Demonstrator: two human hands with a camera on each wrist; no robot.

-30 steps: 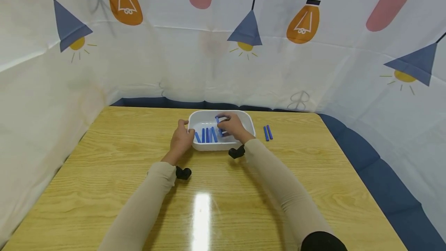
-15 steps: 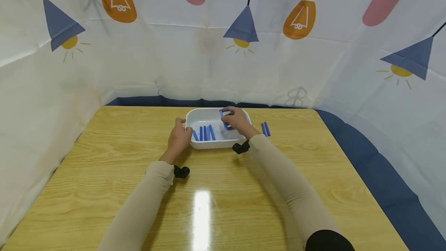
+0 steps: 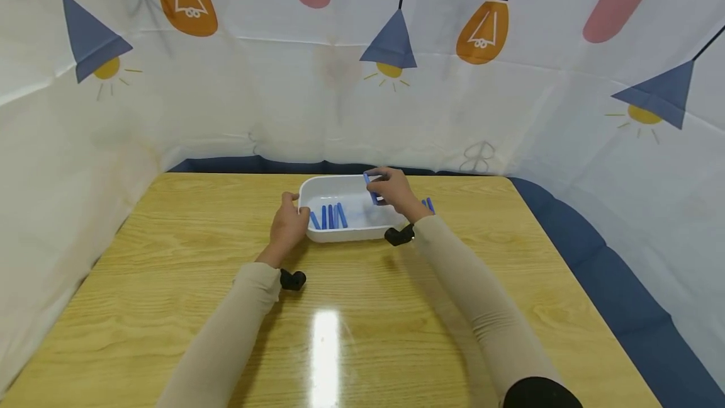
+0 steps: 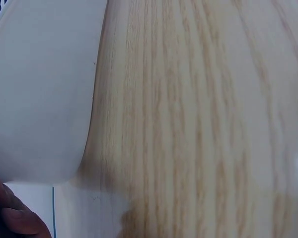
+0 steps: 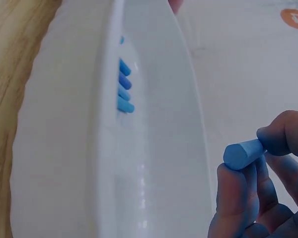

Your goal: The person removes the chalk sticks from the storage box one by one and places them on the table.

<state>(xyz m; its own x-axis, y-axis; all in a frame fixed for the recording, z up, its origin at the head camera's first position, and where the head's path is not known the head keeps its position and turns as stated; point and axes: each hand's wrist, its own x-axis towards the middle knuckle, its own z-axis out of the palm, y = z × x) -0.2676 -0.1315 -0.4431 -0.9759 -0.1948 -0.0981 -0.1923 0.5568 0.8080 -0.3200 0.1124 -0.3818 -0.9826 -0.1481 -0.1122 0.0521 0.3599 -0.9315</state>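
Note:
A stick of blue chalk (image 5: 243, 152) is pinched between the thumb and fingers of my right hand (image 3: 395, 192), above the right part of a white plastic tub (image 3: 354, 234). My left hand (image 3: 287, 226) grips the tub's left end, thumb near the front corner and fingers farther back. Several other blue chalk sticks (image 3: 331, 216) lie side by side inside the tub, toward its left front; their ends show over the wall in the right wrist view. In the left wrist view, the left hand's fingertips (image 4: 22, 220) are at the tub's lower corner.
Two more blue chalk sticks (image 3: 430, 204) lie on the wooden table (image 3: 226, 225) right of the tub, partly hidden behind the right wrist. A white printed cloth (image 3: 317, 106) hangs behind the table's far edge.
My right hand has risen and moved right and back with the chalk, from low inside the tub to above its far right part. The left hand keeps its grip on the tub.

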